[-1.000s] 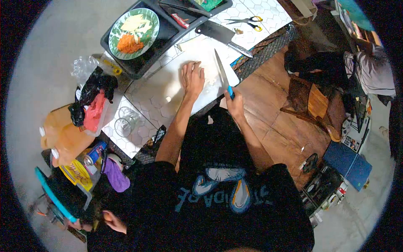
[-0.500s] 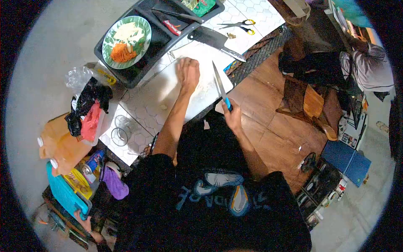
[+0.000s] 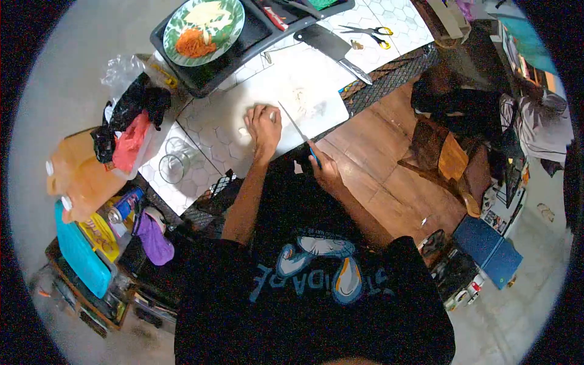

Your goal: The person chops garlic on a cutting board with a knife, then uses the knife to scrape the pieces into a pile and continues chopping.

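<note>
My left hand (image 3: 263,126) is over the left part of a white cutting board (image 3: 331,112), its fingers curled round something small and pale that I cannot make out. A small pale piece (image 3: 243,131) lies just left of it. My right hand (image 3: 329,173) grips the blue handle of a knife (image 3: 295,126). The knife's narrow blade points up and left over the board, its tip close to my left fingers but apart from them. Thin pale scraps (image 3: 298,95) lie on the board beyond the blade.
A black tray (image 3: 201,82) holds a patterned plate (image 3: 234,44) with orange shreds and pale slices. Beyond the board lie a cleaver (image 3: 325,45) and yellow-handled scissors (image 3: 371,31). A clear glass (image 3: 173,166) stands left, near black and red bags (image 3: 131,146).
My left hand has come nearer my body and its fingers have curled. The knife now slants left, its tip nearer that hand. Another person's hand at the lower left has left the view.
</note>
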The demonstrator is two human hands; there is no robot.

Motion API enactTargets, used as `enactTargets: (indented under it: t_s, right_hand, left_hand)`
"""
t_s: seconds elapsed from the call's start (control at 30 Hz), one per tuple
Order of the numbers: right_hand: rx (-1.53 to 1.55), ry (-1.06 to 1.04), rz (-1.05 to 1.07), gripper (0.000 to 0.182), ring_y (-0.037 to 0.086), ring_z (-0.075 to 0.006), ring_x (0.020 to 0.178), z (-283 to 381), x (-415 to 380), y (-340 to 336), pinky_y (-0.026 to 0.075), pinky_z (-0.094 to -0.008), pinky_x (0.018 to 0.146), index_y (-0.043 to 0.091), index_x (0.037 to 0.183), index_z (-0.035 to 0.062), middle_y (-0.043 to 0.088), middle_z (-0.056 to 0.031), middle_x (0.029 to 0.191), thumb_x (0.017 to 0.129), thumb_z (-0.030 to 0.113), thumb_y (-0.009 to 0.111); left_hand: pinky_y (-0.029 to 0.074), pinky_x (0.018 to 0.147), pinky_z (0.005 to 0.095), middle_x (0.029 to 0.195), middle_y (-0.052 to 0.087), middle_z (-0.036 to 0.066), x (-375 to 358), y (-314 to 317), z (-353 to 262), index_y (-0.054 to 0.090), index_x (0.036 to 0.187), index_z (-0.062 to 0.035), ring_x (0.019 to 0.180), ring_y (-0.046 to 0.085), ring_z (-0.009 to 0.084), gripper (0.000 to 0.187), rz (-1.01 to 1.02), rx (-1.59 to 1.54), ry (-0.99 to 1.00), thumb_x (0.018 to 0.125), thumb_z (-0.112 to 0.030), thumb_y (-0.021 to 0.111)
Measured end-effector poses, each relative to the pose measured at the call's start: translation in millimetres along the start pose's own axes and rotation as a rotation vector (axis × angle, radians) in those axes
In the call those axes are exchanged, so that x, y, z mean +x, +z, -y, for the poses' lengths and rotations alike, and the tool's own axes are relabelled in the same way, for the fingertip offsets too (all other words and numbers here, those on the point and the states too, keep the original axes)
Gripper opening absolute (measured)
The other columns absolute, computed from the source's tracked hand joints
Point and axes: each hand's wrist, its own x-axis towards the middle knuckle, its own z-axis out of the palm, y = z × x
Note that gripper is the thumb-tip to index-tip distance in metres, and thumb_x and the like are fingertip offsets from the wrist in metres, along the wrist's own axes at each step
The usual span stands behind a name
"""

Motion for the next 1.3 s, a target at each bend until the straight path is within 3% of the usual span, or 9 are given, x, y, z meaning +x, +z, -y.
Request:
enactTargets:
  t_s: [0.2, 0.4, 0.53, 0.6, 0.73, 0.8, 0.9, 1.2, 1.3]
  right_hand:
    - [-0.043, -0.140, -0.108, 0.045, 0.062, -0.0416, 0.084, -7.3, -4.5, 4.6, 0.050, -0.0484, 0.075, 0.042, 0.142, 0.0125, 0.064, -0.0248, 0.093, 0.098, 0.017, 0.049]
    - [-0.111, -0.038, -0.038, 0.045, 0.062, -0.0430, 0.076, 2.5, 5.9, 8.0, 0.050, -0.0504, 0.067, 0.043, 0.142, 0.0126, 0.061, -0.0271, 0.084, 0.098, 0.019, 0.048]
    - [-0.084, 0.138, 0.080, 0.043, 0.059, -0.0481, 0.092, 10.6, 14.9, 4.5, 0.048, -0.0498, 0.080, 0.044, 0.140, 0.0073, 0.060, -0.0341, 0.102, 0.098, 0.013, 0.050]
    - [-0.120, 0.015, -0.013, 0.044, 0.061, -0.0433, 0.071, 6.3, 13.9, 7.5, 0.050, -0.0500, 0.066, 0.043, 0.143, 0.0137, 0.059, -0.0280, 0.081, 0.100, 0.022, 0.045]
    - [-0.070, -0.062, -0.046, 0.043, 0.061, -0.0424, 0.070, 11.8, 9.6, 3.5, 0.050, -0.0500, 0.065, 0.044, 0.142, 0.0136, 0.059, -0.0279, 0.080, 0.100, 0.021, 0.045]
    - [-0.062, -0.045, -0.005, 0.043, 0.060, -0.0471, 0.086, 15.3, 8.3, 0.1, 0.048, -0.0505, 0.074, 0.044, 0.141, 0.0104, 0.062, -0.0318, 0.091, 0.098, 0.011, 0.048]
    - [-0.169, 0.094, 0.129, 0.043, 0.061, -0.0466, 0.087, 15.5, 13.8, 1.3, 0.049, -0.0496, 0.077, 0.043, 0.142, 0.0104, 0.062, -0.0311, 0.092, 0.099, 0.012, 0.047]
    - [-0.007, -0.164, -0.054, 0.040, 0.063, -0.0447, 0.093, 23.7, 29.1, 3.0, 0.051, -0.0468, 0.073, 0.046, 0.139, 0.0082, 0.062, -0.0311, 0.102, 0.100, 0.016, 0.047]
    - [-0.111, -0.044, 0.084, 0.041, 0.063, -0.0443, 0.094, 20.9, 25.6, 1.9, 0.051, -0.0460, 0.077, 0.045, 0.140, 0.0087, 0.063, -0.0302, 0.103, 0.100, 0.016, 0.047]
  left_hand:
    - [0.036, 0.086, 0.0395, 0.091, 0.060, 0.004, -0.2, 1.8, 2.9, 0.069, 0.080, -0.0132, 0.094, 0.052, 0.0251, 0.006, 0.009, -0.002, -0.011, 0.076, -0.015, 0.073]
    - [0.039, 0.084, 0.0408, 0.092, 0.063, 0.002, -0.5, 2.0, 0.9, 0.069, 0.080, -0.0167, 0.094, 0.054, 0.0269, 0.006, -0.012, 0.041, -0.021, 0.075, -0.018, 0.073]
    - [0.039, 0.085, 0.0417, 0.090, 0.063, 0.003, -3.6, 3.1, 3.2, 0.069, 0.079, -0.0152, 0.094, 0.055, 0.0272, 0.005, -0.031, 0.027, -0.037, 0.076, -0.018, 0.072]
    - [0.039, 0.085, 0.0421, 0.090, 0.063, 0.003, -4.4, 4.7, 3.9, 0.069, 0.079, -0.0145, 0.093, 0.055, 0.0273, 0.004, -0.054, 0.041, -0.042, 0.077, -0.018, 0.072]
    - [0.039, 0.084, 0.0425, 0.090, 0.064, 0.004, -3.1, 3.1, 4.5, 0.070, 0.079, -0.0136, 0.093, 0.055, 0.0273, 0.004, -0.062, 0.028, -0.079, 0.078, -0.017, 0.070]
    - [0.039, 0.084, 0.0423, 0.090, 0.064, 0.003, -3.6, 2.6, 2.7, 0.070, 0.080, -0.0137, 0.093, 0.055, 0.0272, 0.003, -0.061, 0.026, -0.090, 0.079, -0.017, 0.069]
    - [0.039, 0.084, 0.0420, 0.090, 0.064, 0.004, -3.8, 1.7, 2.2, 0.070, 0.080, -0.0134, 0.092, 0.056, 0.0272, 0.003, -0.049, 0.051, -0.092, 0.079, -0.016, 0.069]
    - [0.037, 0.085, 0.0385, 0.088, 0.064, 0.005, 1.6, -6.7, 4.0, 0.070, 0.081, -0.0099, 0.090, 0.055, 0.0246, 0.006, -0.189, 0.059, -0.181, 0.081, -0.014, 0.066]
    - [0.037, 0.085, 0.0387, 0.090, 0.064, 0.005, 2.8, -9.4, 9.9, 0.072, 0.082, -0.0106, 0.091, 0.055, 0.0246, 0.008, -0.118, 0.046, -0.173, 0.082, -0.015, 0.065]
